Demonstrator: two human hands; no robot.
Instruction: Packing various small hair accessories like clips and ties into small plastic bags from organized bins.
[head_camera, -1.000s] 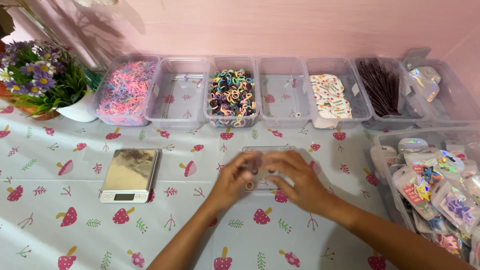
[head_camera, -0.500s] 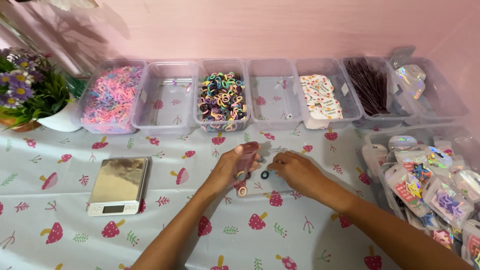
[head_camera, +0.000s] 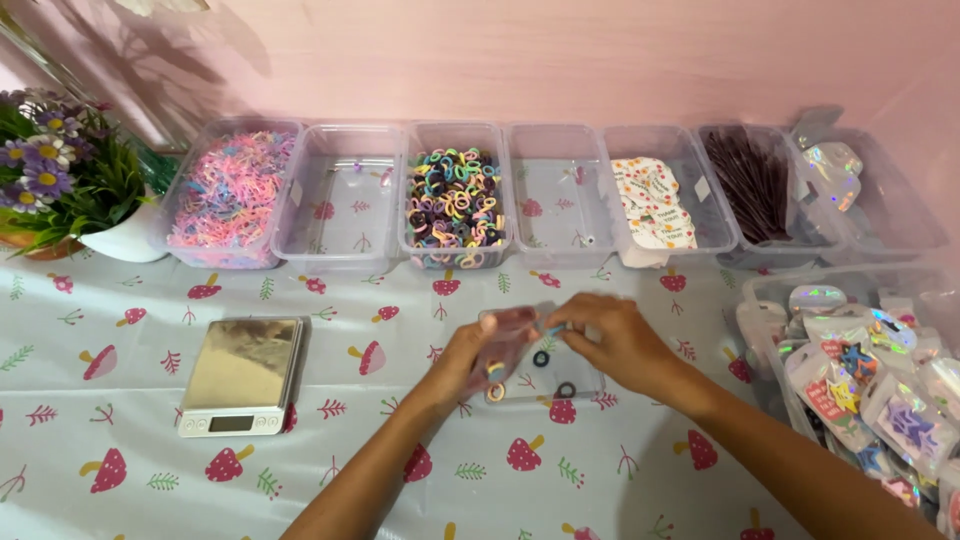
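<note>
Your left hand (head_camera: 478, 352) has its fingers closed around a small translucent pinkish pouch (head_camera: 497, 345), held tilted over the clear flat plastic tray (head_camera: 585, 378) on the worktop (head_camera: 140, 440). Your right hand (head_camera: 612, 340) is right against the pouch mouth, fingertips pinched together on what looks like a small blue elastic hair tie (head_camera: 553, 327); it is tiny, so I can't be sure of the grip. Just below your right fingertips, two dark ring-shaped hair ties (head_camera: 541, 358) lie loose on the tray, and a pale one (head_camera: 495, 392) sits under your left fingers, near the tray's edge.

Beyond your fingers stands a row of clear plastic bins: one of pink and blue thin elastics (head_camera: 232, 190), one of multicoloured hair ties (head_camera: 456, 205), one with printed paper cards (head_camera: 652, 205), one with dark purple strips (head_camera: 757, 185). Well left of your left fingers rests a small silver-topped digital scale (head_camera: 245, 372); to the right of your right arm is a bin of holographic packets (head_camera: 860, 380).

The risk, as I judge it: the pouch is tilted with its mouth pointing down, so ties already inside could slide out. That pale tie near the rim could roll off onto the patterned cloth and get lost among the printed mushrooms. A loose pinch could flick the tie away.
</note>
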